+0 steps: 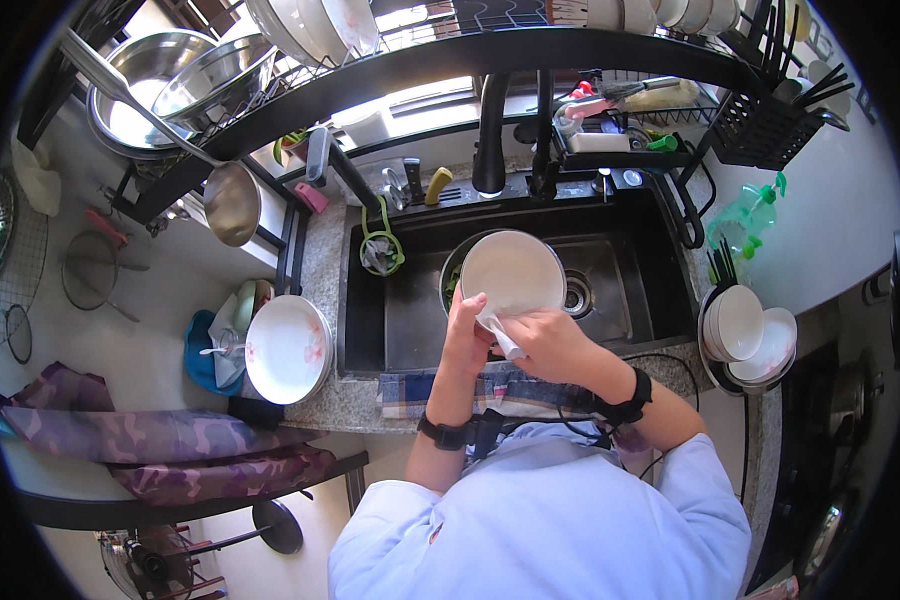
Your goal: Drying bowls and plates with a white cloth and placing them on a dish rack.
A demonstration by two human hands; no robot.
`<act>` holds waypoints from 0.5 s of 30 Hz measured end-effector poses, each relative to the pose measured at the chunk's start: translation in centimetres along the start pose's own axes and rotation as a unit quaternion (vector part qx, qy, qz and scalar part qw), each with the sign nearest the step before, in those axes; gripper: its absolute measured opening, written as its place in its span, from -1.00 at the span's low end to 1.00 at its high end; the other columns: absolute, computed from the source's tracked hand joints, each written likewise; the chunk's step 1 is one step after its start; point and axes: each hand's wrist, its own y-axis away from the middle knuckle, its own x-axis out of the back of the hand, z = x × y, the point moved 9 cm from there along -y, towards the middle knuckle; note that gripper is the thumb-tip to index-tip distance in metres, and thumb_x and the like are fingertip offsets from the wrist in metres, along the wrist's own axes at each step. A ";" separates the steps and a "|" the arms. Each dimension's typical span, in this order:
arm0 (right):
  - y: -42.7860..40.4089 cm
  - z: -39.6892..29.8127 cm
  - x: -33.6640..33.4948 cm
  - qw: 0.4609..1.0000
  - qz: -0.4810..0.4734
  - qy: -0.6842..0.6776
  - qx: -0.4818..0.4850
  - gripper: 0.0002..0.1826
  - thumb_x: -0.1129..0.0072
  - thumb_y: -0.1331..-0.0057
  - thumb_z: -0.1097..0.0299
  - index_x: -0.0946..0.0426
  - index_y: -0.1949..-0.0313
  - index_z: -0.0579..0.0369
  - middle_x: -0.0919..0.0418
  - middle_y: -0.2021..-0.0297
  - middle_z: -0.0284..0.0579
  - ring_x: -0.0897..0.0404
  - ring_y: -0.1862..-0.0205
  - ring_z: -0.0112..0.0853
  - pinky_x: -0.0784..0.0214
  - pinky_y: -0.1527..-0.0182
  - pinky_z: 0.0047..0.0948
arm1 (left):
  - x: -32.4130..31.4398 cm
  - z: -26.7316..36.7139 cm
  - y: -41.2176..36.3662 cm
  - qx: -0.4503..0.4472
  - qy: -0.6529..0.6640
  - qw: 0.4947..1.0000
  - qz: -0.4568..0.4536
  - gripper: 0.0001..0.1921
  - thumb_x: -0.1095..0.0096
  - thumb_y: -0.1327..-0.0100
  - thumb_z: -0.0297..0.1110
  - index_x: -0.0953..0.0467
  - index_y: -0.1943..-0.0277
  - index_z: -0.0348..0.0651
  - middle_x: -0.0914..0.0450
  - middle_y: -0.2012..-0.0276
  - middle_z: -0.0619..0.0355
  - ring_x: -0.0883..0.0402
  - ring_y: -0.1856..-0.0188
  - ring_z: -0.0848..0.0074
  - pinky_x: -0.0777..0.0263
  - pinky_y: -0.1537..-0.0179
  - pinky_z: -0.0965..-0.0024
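Observation:
My left hand (pixel 468 330) grips the lower left rim of a white bowl (pixel 514 277) above the sink. With my right hand (pixel 551 341) I hold a white paper towel or cloth (pixel 504 337) against the bowl's lower edge. Behind the bowl, a round vessel (pixel 450 262) with green leaves in it is mostly hidden. Both hands are over the near edge of the black sink (pixel 412 330), whose drain (pixel 577 294) lies to the right of the bowl.
Stacked plates (pixel 288 349) stand on the left counter; bowls (pixel 735 322) and a plate sit in a container at right. The black faucet (pixel 490 142) rises behind the sink. A dish rack (pixel 420 64) spans above, with a ladle (pixel 232 202) hanging from it. Checked cloth (pixel 412 394) lies along the front edge.

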 end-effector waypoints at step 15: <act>0.3 0.1 -2.6 0.966 -0.242 -0.058 -0.066 -0.15 -0.19 -0.10 -0.08 -0.21 -0.14 0.43 -0.33 -0.10 0.28 -0.36 -0.14 0.00 -0.16 -0.20 -0.22 | -1.1 0.1 0.2 0.021 -0.099 0.995 -0.024 -0.35 -0.09 -0.10 -0.12 -0.14 -0.22 -0.24 -0.40 -0.01 -0.04 -0.56 0.07 0.33 -0.61 0.24 0.33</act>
